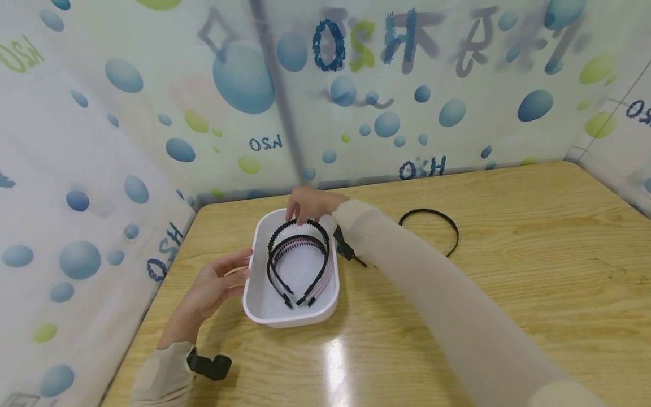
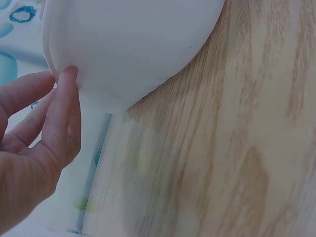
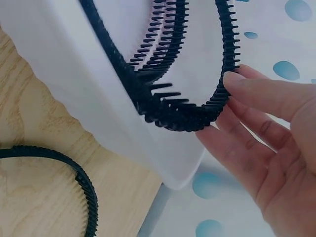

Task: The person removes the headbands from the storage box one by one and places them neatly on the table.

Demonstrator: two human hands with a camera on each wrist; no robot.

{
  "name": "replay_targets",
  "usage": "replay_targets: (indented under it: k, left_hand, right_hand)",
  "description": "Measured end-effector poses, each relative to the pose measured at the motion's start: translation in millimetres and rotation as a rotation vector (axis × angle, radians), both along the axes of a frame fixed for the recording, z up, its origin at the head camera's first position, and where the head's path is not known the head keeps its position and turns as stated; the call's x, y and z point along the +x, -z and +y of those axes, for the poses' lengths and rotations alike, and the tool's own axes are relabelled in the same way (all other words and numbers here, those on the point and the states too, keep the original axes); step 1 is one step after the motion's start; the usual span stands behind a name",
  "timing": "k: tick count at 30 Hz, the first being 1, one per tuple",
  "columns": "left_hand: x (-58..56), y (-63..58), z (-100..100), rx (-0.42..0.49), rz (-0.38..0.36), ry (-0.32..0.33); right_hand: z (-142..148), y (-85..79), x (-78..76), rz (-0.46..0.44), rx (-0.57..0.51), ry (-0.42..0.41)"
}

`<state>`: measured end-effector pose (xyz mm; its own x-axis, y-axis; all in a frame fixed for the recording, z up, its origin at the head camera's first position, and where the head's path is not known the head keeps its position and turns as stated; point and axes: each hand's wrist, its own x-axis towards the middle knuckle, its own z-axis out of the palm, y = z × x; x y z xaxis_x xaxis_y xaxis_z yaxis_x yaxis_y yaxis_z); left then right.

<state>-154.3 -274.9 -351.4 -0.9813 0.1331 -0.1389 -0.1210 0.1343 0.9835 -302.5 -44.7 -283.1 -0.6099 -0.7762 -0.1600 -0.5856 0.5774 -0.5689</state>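
My right hand [image 1: 311, 204] pinches the curved top of a toothed black headband [image 3: 224, 54] between thumb and fingers. That headband is over the far side of a white plastic tub [image 1: 264, 314], its ends pointing down inside. Below it in the tub lie another black headband [image 3: 175, 49] and a pinkish one [image 3: 152, 37], partly covered. At the tub's left side my left hand [image 1: 220, 282] touches the rim and outer wall with nearly straight fingertips; the left wrist view shows this hand [image 2: 47, 128] close up.
One more black headband [image 1: 441, 213] lies on the wooden table [image 1: 534, 271] right of the tub, partly hidden by my right sleeve [image 1: 427, 282]. A wall covering with blue and green bubbles [image 1: 386, 124] stands behind the table and along its left side.
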Motion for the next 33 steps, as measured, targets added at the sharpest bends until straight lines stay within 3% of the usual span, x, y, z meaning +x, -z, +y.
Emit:
replay_targets:
  k: [17, 33]
  left_hand:
    - [2.3, -3.6, 4.9, -0.021, -0.021, -0.010]
    - [2.9, -3.2, 2.4, -0.023, -0.008, 0.004]
  right_hand:
    - [12.4, -17.6, -2.1, 0.019, -0.032, -0.011]
    - [39.3, -31.4, -6.6, 0.131, -0.057, -0.042]
